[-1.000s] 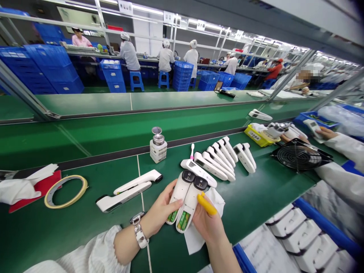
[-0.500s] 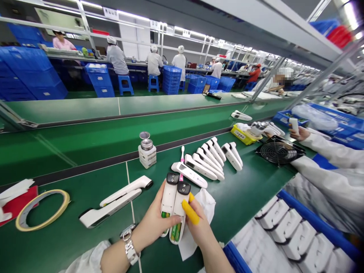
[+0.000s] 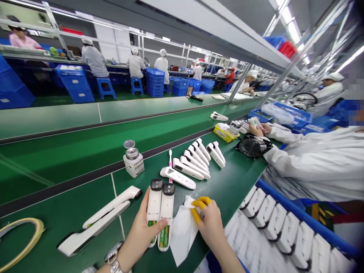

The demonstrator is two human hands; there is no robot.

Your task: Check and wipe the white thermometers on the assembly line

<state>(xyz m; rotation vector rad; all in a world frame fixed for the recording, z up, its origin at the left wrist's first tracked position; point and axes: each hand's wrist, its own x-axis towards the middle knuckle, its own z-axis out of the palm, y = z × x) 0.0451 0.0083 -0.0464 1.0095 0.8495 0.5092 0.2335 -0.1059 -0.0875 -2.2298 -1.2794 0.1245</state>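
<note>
White thermometer pair point(image 3: 160, 214) at lower centre, clasped in the left hand point(image 3: 139, 237); right hand point(image 3: 209, 223), beside it, pinches a white cloth point(image 3: 182, 231).

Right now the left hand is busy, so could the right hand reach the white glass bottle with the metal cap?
Probably not easily: the right hand holds a white cloth, and the bottle stands beyond the two held thermometers.

Upper middle I see a solvent bottle point(image 3: 133, 163) beside a pink toothbrush point(image 3: 170, 161). A black fan point(image 3: 251, 146) lies right; tape roll point(image 3: 21, 239) lower left.
</note>
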